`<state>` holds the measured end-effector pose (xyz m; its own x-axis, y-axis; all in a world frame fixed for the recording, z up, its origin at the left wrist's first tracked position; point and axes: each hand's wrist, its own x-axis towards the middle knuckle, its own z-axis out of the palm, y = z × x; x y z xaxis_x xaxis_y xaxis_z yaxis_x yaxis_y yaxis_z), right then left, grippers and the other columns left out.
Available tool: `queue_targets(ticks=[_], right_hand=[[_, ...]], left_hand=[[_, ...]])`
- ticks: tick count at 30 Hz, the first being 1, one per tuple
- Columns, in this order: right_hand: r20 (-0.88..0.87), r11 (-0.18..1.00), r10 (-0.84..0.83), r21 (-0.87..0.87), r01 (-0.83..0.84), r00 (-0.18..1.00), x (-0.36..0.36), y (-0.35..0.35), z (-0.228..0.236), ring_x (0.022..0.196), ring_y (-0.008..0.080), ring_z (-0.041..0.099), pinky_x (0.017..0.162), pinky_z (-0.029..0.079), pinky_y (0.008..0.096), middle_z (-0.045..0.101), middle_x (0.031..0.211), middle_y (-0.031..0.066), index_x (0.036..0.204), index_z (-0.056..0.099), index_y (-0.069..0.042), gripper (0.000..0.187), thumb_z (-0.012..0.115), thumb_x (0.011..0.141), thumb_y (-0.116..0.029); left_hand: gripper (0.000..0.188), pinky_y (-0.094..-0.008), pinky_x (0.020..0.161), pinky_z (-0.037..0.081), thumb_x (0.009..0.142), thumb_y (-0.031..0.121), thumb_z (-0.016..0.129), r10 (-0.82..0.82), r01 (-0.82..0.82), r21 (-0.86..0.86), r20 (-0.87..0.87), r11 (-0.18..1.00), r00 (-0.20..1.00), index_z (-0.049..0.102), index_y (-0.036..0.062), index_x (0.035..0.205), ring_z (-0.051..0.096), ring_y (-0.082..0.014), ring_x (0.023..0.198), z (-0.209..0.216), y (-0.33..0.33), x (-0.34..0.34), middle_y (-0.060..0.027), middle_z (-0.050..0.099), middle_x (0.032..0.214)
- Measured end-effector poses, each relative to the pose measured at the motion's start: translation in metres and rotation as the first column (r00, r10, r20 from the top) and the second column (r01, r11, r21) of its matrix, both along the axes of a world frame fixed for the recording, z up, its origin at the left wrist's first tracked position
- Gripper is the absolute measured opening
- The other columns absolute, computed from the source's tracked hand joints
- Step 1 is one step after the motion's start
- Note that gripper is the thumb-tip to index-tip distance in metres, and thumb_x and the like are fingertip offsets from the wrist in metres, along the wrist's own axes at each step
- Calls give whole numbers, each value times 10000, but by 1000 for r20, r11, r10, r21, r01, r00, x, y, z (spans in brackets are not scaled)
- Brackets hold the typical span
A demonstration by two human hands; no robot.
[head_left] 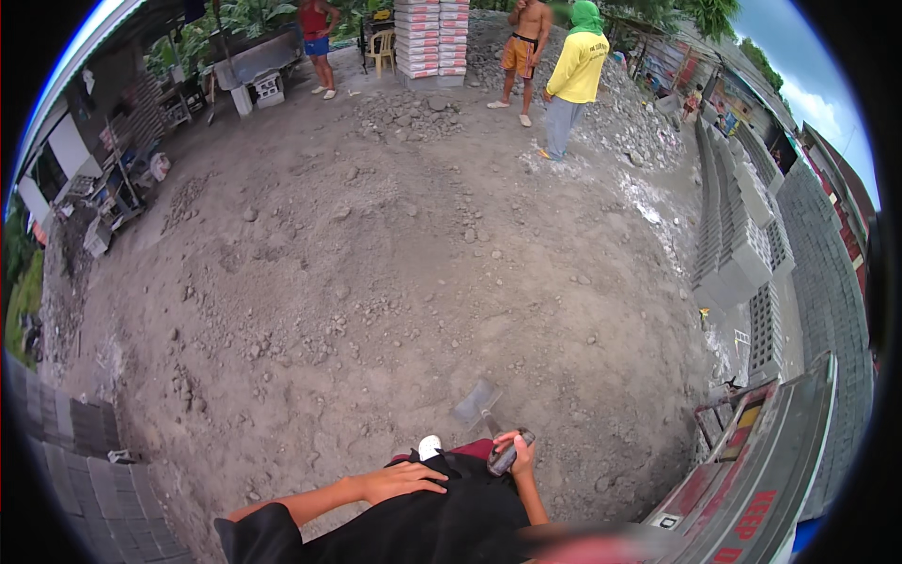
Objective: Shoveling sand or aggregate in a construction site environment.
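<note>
My right hand (pixel 522 457) is wrapped round the dark grip of a shovel (pixel 477 402), held in front of my body. Its flat grey blade points away from me, over or against the dirt; whether it touches the ground I cannot tell. My left hand (pixel 402 482) lies flat on my dark clothing with its fingers stretched out, holding nothing. Just beyond it shows a white shoe tip (pixel 429 446).
Grey dirt (pixel 376 244) with loose stones spreads ahead. Concrete blocks (pixel 738 254) are stacked at right, near a red-and-grey vehicle (pixel 752 479); more blocks (pixel 94 479) lie lower left. Stacked bags (pixel 430 38) and several people, one in a yellow shirt (pixel 581 70), stand far off.
</note>
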<state>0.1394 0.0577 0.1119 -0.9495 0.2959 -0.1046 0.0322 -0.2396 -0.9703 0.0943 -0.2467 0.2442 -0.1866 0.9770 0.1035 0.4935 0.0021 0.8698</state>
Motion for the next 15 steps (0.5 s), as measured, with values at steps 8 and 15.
queue_targets(ticks=[8,15], right_hand=[[5,1000,-2,-4,2,1000,2,2,-1,580,186,586,566,458,276,645,743,177,763,623,53,425,494,783,-351],[35,1000,-8,-20,8,999,4,5,-9,577,188,588,564,459,277,645,738,176,755,622,53,425,490,782,-350]], left_hand=[[405,-420,1005,274,900,232,395,-14,14,-41,-12,999,1000,418,107,1285,372,-295,1237,-2,0,-1,-139,356,1376],[403,-421,1009,271,905,231,387,-17,17,-19,3,1000,1000,414,109,1288,366,-294,1243,-2,1,-3,-139,353,1378]])
